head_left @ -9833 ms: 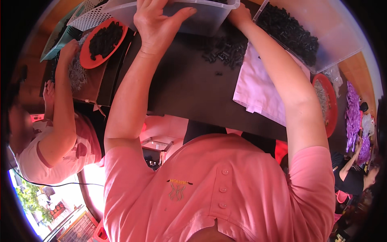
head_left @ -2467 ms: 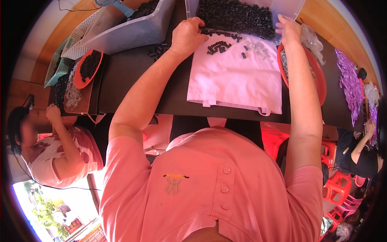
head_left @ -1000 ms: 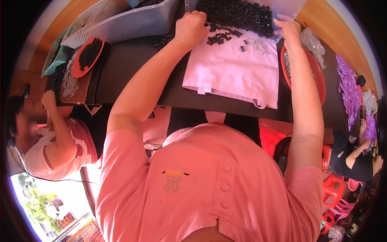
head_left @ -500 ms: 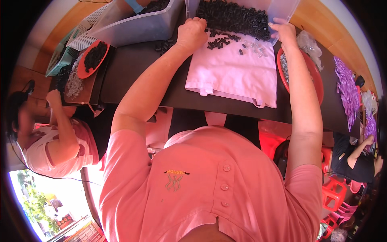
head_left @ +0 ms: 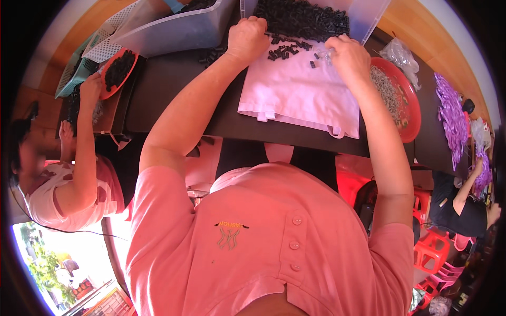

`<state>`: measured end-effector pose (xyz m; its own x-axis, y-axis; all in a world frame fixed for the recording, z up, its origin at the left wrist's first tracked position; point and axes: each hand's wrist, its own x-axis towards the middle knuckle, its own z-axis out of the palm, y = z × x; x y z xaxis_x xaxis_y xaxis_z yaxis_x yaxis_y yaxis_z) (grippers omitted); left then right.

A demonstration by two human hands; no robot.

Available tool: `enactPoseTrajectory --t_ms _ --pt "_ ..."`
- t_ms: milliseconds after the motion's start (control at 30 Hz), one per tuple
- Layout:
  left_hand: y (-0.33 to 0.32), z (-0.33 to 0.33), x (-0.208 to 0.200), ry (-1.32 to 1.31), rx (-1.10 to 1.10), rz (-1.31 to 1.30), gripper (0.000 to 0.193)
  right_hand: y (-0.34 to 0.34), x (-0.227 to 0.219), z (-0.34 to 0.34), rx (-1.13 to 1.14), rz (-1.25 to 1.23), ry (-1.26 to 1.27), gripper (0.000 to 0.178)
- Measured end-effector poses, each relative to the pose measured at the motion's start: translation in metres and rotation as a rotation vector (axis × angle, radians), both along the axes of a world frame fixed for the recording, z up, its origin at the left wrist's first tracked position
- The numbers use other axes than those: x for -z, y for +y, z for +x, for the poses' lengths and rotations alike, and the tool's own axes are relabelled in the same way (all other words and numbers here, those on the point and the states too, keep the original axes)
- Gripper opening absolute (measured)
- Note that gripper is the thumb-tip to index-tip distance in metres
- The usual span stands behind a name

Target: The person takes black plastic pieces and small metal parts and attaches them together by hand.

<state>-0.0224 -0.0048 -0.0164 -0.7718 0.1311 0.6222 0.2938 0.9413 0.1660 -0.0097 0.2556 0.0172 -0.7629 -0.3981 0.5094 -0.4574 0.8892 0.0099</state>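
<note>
A clear plastic bin [head_left: 363, 21] at the far middle holds many small black tube-like parts [head_left: 305, 20], some spilled onto a pale pink cloth [head_left: 300, 95]. My left hand [head_left: 247, 39] is closed at the bin's near left corner, and its fingertips are partly hidden. Near the bin's right front, my right hand [head_left: 349, 58] hovers low over the cloth with fingers curled. Beside its thumb lie small clear pieces [head_left: 323, 55] and a few loose black parts [head_left: 289, 51]. What its fingers pinch, if anything, is hidden.
A red tray [head_left: 411, 110] of small pale pieces stands right of the cloth, near a clear bag [head_left: 400, 58] and a purple bundle [head_left: 452, 121]. Another bin [head_left: 174, 39] sits left. A co-worker [head_left: 74, 184] reaches toward a red dish [head_left: 132, 73]; another person [head_left: 458, 203] is at right.
My right hand has left the bin's right side and moved left over the clear pieces, uncovering the red tray. My left hand stays about where it was. The left co-worker's arm has risen toward the dish.
</note>
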Motion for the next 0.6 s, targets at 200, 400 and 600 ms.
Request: enactPoseTrajectory --t_ms 200,400,600 --pt "0.001 0.002 -0.009 0.181 0.041 0.094 0.012 -0.013 0.014 -0.001 -0.069 0.102 0.006 0.027" --pt "0.003 0.018 -0.031 0.318 0.185 0.276 0.007 -0.02 0.012 -0.007 -0.05 0.114 -0.098 0.022" --pt "0.008 0.009 -0.021 0.286 0.164 0.277 0.009 -0.02 0.012 -0.005 -0.082 0.102 -0.126 0.02"
